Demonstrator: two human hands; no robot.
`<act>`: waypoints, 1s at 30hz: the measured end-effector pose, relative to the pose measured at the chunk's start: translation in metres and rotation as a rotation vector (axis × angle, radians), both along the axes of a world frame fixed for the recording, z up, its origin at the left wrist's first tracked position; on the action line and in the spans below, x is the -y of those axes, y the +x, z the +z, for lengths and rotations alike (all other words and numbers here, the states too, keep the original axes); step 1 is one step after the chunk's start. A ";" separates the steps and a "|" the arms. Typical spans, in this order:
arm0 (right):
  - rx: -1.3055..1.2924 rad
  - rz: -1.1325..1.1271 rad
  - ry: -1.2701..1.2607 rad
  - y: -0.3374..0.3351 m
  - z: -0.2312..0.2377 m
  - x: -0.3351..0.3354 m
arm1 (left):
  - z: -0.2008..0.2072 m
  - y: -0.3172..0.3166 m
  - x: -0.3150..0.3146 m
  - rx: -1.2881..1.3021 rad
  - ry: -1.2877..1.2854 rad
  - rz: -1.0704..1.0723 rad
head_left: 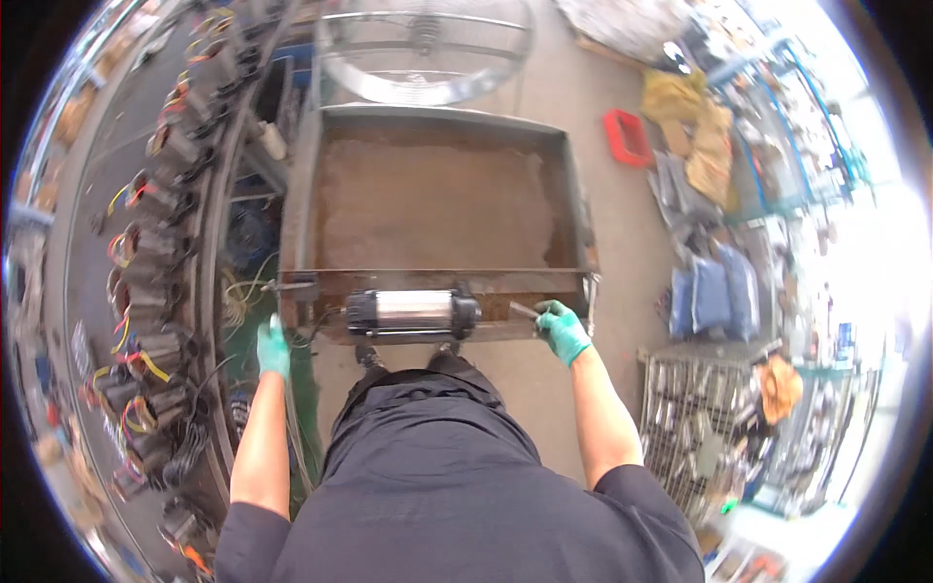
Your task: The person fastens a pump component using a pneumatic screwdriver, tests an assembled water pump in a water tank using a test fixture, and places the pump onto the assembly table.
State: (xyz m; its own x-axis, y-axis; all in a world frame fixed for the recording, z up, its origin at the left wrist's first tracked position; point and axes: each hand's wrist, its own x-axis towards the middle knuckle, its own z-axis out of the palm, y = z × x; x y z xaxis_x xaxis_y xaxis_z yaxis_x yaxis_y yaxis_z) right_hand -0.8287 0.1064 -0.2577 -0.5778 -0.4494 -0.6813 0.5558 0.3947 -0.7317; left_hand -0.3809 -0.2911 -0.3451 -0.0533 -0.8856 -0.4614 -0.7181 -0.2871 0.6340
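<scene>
A motor pump with a shiny silver barrel and black ends lies on its side on the front ledge of a large metal tank. To the right of it, my right hand, in a green glove, is closed on a short, thin grey metal piece. That piece points left toward the pump's black end; its exact kind is too small to tell. My left hand, also gloved in green, is off the tank's left front corner. Its fingers stretch forward, slightly blurred, and nothing shows in them.
Several motor parts with coloured wires line a long bench on the left. Loose pale hose lies beside the tank. A round metal fan guard stands beyond it. On the right are a red crate, blue sacks and a wire cage.
</scene>
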 end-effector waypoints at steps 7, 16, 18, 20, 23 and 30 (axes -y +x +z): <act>-0.158 -0.775 -0.039 -0.032 -0.027 -0.067 | -0.022 0.010 -0.049 -0.163 0.099 -0.152; -1.048 0.067 1.111 -0.023 -0.005 -0.043 | 0.079 -0.040 -0.062 -0.351 0.208 -0.214; -1.253 0.228 0.977 -0.003 0.029 -0.019 | 0.088 -0.042 -0.063 -0.313 0.146 -0.246; -1.183 0.307 0.424 0.019 0.040 0.015 | 0.095 -0.057 -0.065 -0.326 0.051 -0.304; -0.912 0.562 0.192 0.090 0.110 0.094 | 0.110 -0.069 -0.071 -0.383 -0.085 -0.367; -0.505 0.360 0.315 0.045 0.034 0.068 | 0.251 -0.107 -0.088 -0.698 -0.020 -0.701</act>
